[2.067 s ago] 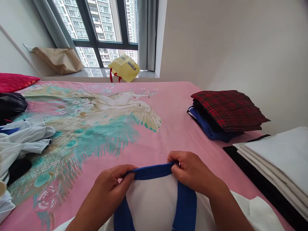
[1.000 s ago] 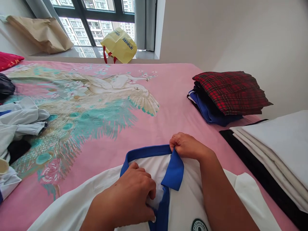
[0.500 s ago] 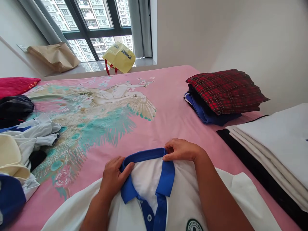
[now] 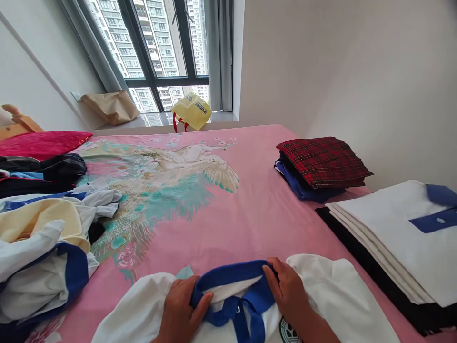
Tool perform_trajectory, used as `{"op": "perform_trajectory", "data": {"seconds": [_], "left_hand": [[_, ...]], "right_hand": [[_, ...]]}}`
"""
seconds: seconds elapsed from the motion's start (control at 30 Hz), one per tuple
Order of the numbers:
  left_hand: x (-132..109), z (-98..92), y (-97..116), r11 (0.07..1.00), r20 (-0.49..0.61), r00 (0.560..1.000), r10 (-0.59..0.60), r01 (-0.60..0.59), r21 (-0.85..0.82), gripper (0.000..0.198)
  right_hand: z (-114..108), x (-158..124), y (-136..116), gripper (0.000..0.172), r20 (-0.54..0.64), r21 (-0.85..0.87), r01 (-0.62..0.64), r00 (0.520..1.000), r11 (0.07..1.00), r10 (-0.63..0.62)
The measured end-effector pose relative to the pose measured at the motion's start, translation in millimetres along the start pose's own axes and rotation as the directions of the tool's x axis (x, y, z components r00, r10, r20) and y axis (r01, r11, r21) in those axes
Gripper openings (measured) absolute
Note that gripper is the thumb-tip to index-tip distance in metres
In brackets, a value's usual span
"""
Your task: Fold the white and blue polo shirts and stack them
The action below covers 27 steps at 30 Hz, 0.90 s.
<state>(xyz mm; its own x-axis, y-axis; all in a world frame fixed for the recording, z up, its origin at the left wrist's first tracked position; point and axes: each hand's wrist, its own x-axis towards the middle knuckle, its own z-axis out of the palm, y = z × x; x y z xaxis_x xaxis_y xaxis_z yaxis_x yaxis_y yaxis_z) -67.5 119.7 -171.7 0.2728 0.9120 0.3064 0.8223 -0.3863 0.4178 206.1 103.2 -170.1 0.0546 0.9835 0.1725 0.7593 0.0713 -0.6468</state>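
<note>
A white polo shirt with a blue collar and button placket lies spread on the bed in front of me, its lower part out of the picture. My left hand grips the left side of the collar, thumb inside the neck opening. On the other side, my right hand pinches the collar's right edge between thumb and fingers. The collar stands up between both hands and the neckline sags. A round dark green badge on the chest is partly covered by my right forearm.
Loose clothes lie heaped at the left on the pink bedsheet. To the right are a folded stack topped by a white polo and another topped by red plaid cloth. A yellow bag and paper bag sit by the window.
The view has tilted up and turned slightly left. My hands keep hold of the collar, which now sits lower in view with its neck opening narrower. My right hand has moved down its side.
</note>
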Motion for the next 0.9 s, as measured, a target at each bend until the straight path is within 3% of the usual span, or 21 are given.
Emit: {"op": "perform_trajectory", "data": {"seconds": [0.1, 0.2, 0.3, 0.4, 0.47, 0.5, 0.57, 0.63, 0.73, 0.9], "left_hand": [[18, -10.5, 0, 0.993, -0.082, 0.996, -0.022, 0.031, 0.114, 0.026], [85, -24.1, 0, 0.962, -0.132, 0.987, -0.092, 0.123, 0.245, 0.038], [158, -32.2, 1, 0.930, -0.195, 0.961, -0.194, 0.244, 0.276, 0.048], [194, -28.2, 5, 0.942, -0.289, 0.938, -0.194, 0.260, 0.212, 0.043], [191, -16.2, 9, 0.968, -0.252, 0.945, -0.210, 0.236, 0.080, 0.035], [183, -7.3, 10, 0.977, -0.179, 0.961, -0.211, 0.214, -0.005, 0.028], [161, 13.6, 10, 0.972, -0.002, 0.985, -0.172, 0.169, -0.161, 0.019], [138, 33.6, 7, 0.962, 0.096, 0.989, -0.113, 0.133, -0.238, 0.018], [120, 50.5, 1, 0.968, 0.131, 0.990, -0.050, 0.081, -0.236, 0.017], [131, 47.3, 0, 0.993, 0.243, 0.970, -0.030, 0.056, -0.100, 0.013]], "right_hand": [[-12, 17, -7, 0.028, -0.007, 0.012, 0.058, 0.998, 0.998, -0.058], [-19, 82, -16, 0.034, -0.102, -0.081, 0.097, 0.989, 0.992, -0.105], [-19, 154, -27, 0.036, -0.147, -0.181, 0.016, 0.988, 0.983, -0.043], [-12, 191, -39, 0.031, -0.240, -0.173, -0.025, 0.971, 0.985, -0.017], [-3, 188, -47, 0.030, -0.260, -0.066, 0.008, 0.965, 0.998, -0.025], [3, 181, -50, 0.030, -0.227, -0.003, 0.034, 0.973, 0.999, -0.034], [18, 161, -53, 0.038, -0.102, 0.082, 0.057, 0.994, 0.995, -0.048], [34, 142, -51, 0.046, 0.003, 0.071, 0.009, 1.000, 0.997, -0.009], [48, 128, -44, 0.049, 0.086, -0.018, -0.075, 0.993, 0.997, 0.076], [40, 133, -42, 0.049, 0.272, -0.230, -0.090, 0.950, 0.969, 0.153]]}}
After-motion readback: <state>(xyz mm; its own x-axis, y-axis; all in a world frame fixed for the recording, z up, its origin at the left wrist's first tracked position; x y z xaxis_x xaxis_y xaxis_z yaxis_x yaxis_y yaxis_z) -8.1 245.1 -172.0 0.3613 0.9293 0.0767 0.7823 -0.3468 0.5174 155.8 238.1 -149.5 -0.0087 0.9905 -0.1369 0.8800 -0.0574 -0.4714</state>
